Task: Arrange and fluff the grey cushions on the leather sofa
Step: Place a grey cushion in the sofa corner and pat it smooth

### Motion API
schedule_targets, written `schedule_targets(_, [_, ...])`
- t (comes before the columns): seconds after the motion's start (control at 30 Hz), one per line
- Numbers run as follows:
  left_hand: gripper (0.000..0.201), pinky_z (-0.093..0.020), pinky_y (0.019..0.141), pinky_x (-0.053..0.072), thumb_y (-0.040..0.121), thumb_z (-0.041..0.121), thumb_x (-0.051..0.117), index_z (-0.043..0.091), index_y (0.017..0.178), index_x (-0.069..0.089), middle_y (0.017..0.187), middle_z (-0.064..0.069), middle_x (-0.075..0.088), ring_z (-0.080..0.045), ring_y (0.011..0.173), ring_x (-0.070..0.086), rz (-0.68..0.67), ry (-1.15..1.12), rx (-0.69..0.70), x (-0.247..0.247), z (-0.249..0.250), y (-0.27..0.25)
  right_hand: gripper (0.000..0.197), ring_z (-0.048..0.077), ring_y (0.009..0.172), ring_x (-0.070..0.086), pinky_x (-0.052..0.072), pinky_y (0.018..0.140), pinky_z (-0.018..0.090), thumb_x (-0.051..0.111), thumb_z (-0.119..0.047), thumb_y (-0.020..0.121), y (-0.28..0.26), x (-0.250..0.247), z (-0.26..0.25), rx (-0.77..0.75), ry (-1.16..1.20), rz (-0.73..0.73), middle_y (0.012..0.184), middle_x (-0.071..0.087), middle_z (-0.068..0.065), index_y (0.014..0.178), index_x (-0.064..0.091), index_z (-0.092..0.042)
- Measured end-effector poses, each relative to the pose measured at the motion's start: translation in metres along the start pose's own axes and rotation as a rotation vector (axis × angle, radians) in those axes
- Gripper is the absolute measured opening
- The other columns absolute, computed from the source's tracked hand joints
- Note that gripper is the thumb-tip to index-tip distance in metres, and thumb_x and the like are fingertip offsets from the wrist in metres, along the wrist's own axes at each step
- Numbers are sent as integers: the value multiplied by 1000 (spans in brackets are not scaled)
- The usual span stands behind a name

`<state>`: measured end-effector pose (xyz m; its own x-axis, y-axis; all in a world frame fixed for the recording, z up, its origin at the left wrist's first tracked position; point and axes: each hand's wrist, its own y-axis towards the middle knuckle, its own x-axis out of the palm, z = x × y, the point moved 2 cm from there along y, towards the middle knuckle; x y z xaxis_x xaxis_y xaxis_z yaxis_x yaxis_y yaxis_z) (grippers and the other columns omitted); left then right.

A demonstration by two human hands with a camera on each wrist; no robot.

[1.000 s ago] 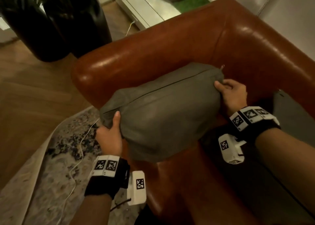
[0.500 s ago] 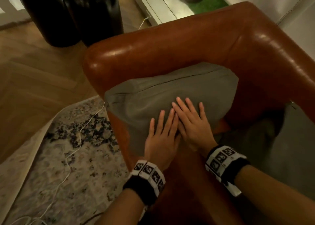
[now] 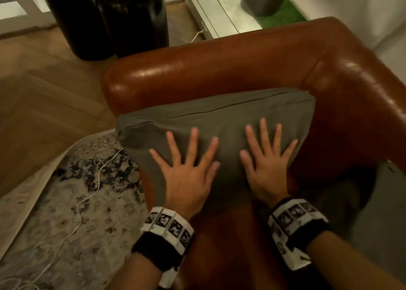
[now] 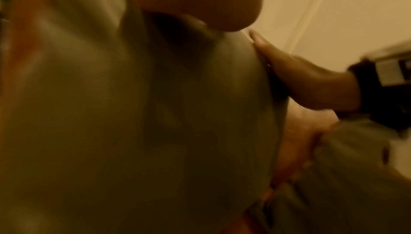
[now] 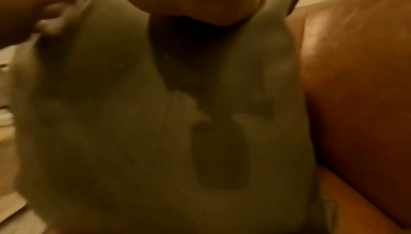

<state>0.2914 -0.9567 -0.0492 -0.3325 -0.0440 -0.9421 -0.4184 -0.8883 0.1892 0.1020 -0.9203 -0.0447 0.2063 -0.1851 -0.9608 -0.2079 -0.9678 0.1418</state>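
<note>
A grey cushion (image 3: 219, 122) leans against the armrest in the corner of the brown leather sofa (image 3: 219, 70). My left hand (image 3: 186, 164) lies flat on the cushion's left half, fingers spread. My right hand (image 3: 268, 157) lies flat on its right half, fingers spread too. Both wrist views are blurred and filled with the grey cushion (image 4: 155, 132) (image 5: 155, 132); in the left wrist view the right hand (image 4: 300, 79) presses on its side. A second grey cushion (image 3: 386, 212) lies on the seat at the right edge, partly cut off.
Two tall black planters (image 3: 105, 19) stand on the wooden floor behind the armrest. A patterned rug (image 3: 66, 212) with a white cable (image 3: 87, 193) lies left of the sofa. A white wall (image 3: 351, 4) runs behind the sofa's back.
A second ago both hands gripped the cushion's ends; they let go and came flat together at its middle. Since then they have slid apart across its face, fingers spread.
</note>
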Motion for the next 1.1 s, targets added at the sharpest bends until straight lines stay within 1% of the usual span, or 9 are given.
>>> schedule_targets(0.13, [76,-82,95,-2,81,81,17,46,147,1,159,0,3,-51,140,-5,-72,95,-22,16,1,24,64,40,148,-5,-7,106,75,15,-71,93,21,13,-7,-56,-59,-72,162,-1,-6,150,-2,-49])
schedule_targets(0.4, [80,-80,95,-7,80,82,14,43,149,2,160,2,-4,-48,141,-10,-196,136,-127,39,-13,62,64,38,150,0,-4,106,77,21,-70,93,66,29,-6,-64,-163,-164,163,9,-5,152,12,-45])
schedule_targets(0.53, [80,-78,95,-8,80,82,15,42,149,4,160,2,-2,-47,141,-10,-251,123,-139,49,-16,68,64,34,150,-5,-3,107,76,19,-71,92,74,34,-5,-32,-149,-229,164,3,-8,150,5,-49])
schedule_targets(0.63, [71,-77,98,-7,88,74,13,41,150,5,161,3,-1,-45,143,-9,-216,134,-160,34,-8,65,61,29,149,-14,-10,108,73,16,-71,92,73,23,-7,-13,-70,-251,161,-9,-15,146,-7,-55])
schedule_targets(0.73, [60,-73,104,-6,98,54,17,28,152,9,160,3,6,-35,146,-6,-116,77,-194,7,14,60,58,20,149,-15,-19,108,66,17,-63,96,68,-4,-18,-36,31,-181,160,-9,-17,147,-9,-52])
schedule_targets(0.8, [56,-67,109,-9,101,44,19,22,152,12,160,2,7,-27,147,-6,-93,66,-128,-3,30,69,54,17,150,-12,-19,110,62,15,-57,99,77,-18,-27,-134,68,-169,159,-10,-19,148,-7,-50])
schedule_targets(0.87, [55,-60,111,-12,101,43,15,27,153,10,161,5,6,-23,147,-7,-115,75,-106,-7,33,87,51,14,150,-8,-12,114,61,14,-54,100,96,-23,-27,-177,65,-250,160,-7,-21,147,-6,-51])
schedule_targets(0.97, [53,-54,109,-19,98,53,7,41,150,2,160,11,-1,-25,147,-13,-195,110,-244,-7,0,102,51,12,150,-8,-7,115,62,14,-57,100,119,-23,16,-77,-58,-431,161,-8,-22,146,-6,-55])
schedule_targets(1.1, [56,-43,116,-14,97,53,4,36,151,2,161,4,4,-29,147,-13,-239,204,-369,-23,-58,81,51,21,150,-8,-8,114,64,10,-58,99,103,-30,117,297,-154,-626,163,-6,-15,145,-10,-56])
